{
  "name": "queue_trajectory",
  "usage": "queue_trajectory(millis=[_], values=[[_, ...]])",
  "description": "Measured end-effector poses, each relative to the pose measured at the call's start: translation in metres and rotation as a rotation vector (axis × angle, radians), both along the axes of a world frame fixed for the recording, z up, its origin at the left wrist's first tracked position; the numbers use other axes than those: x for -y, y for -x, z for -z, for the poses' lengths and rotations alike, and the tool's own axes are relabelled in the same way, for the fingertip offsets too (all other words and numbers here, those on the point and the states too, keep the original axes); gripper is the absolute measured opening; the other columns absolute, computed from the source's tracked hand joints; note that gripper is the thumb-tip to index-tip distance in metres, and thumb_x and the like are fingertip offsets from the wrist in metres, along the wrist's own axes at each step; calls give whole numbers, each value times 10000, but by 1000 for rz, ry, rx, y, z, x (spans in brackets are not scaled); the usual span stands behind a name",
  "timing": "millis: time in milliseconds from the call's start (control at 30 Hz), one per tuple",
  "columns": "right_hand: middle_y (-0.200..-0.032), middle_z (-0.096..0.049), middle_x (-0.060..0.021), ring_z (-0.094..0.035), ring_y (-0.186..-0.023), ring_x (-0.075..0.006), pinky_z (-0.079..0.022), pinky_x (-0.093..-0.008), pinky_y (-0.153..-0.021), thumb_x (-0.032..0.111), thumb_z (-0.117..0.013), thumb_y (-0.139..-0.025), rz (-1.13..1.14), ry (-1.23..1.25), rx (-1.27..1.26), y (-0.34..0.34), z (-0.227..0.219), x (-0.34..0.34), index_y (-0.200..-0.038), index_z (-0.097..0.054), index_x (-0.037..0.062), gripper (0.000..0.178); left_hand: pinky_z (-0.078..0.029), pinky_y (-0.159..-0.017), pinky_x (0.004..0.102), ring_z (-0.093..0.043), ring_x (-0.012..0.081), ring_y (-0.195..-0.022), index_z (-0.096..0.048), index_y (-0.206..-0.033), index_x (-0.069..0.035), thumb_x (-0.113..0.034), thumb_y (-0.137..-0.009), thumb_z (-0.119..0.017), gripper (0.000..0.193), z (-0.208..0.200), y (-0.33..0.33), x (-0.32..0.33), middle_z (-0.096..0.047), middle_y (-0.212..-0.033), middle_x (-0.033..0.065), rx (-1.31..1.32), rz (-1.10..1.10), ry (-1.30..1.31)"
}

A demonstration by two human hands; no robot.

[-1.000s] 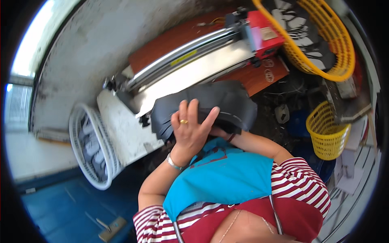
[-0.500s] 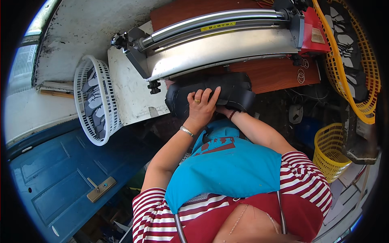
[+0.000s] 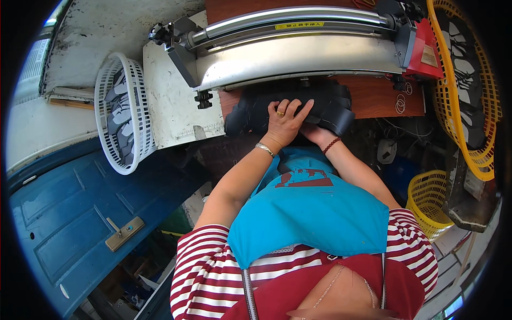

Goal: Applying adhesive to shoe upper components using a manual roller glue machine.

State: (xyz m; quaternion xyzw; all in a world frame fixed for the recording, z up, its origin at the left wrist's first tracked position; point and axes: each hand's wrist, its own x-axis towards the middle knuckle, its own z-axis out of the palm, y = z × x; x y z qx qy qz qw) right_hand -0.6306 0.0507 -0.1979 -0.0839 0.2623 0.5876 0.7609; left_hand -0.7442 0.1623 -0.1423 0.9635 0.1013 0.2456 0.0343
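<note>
A floppy bundle of black sheet material is curled over at the front of the roller machine, partly above the brown tabletop. My left hand, wearing a ring and a bracelet, grips it from above with the fingers spread over its top. My right hand, with a dark red beaded bracelet, reaches under its near right side. The right fingers are hidden by the bundle, which is held between both hands.
The machine's metal roller and steel plate stand just beyond. A white basket of grey and white cut pieces is at left; a yellow basket of similar pieces is at right. Another yellow basket sits lower right.
The whole view has shifted. The bundle and both hands sit closer to the machine and further right, and more of my right hand shows beneath the bundle.
</note>
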Motion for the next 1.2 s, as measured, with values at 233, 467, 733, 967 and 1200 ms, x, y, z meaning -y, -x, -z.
queue_trajectory(millis=[233,467,733,967,1200], values=[[-1287,-672,-115,-643,-1091,-187,-507,-344,-906,398,-503,-1057,-802,332,510,-3,-14,81,-1348,-615,73,451,-349,-941,450,-464,212,-1096,-638,-1370,-278,-113,-727,-689,666,6,2,11,-509,-1171,-15,-25,13,-18],[-1315,-631,-105,-580,-1220,-294,-451,-431,-1020,184,-795,-811,-274,367,2603,-21,-107,45,-1235,-682,82,451,-335,-966,423,-457,198,-1118,-648,-1353,-271,-174,-716,-713,648,8,2,8,-515,-1188,-27,-7,-2,-31],[-1470,-487,-114,-444,-1357,-355,-348,-519,-1091,374,-871,-695,-369,509,2804,-26,-59,5,-1437,-552,211,824,-345,-957,458,-495,255,-1149,-667,-1265,-137,-310,-672,-767,626,-14,23,-27,-551,-1229,36,-105,179,298],[-1426,-535,-111,-490,-1311,-350,-374,-516,-1045,406,-865,-684,-325,485,2743,-9,-61,-28,-1414,-591,249,796,-415,-972,450,-543,293,-1118,-687,-1220,-128,-253,-689,-781,554,-26,45,-74,-600,-1182,72,-33,208,423],[-1420,-558,-142,-491,-1336,-367,-352,-522,-1078,354,-883,-688,-308,490,2757,-6,-83,-27,-1273,-704,227,625,-470,-926,434,-590,324,-1042,-685,-1142,-107,-168,-739,-780,419,-37,53,-90,-649,-1125,107,81,28,533]])
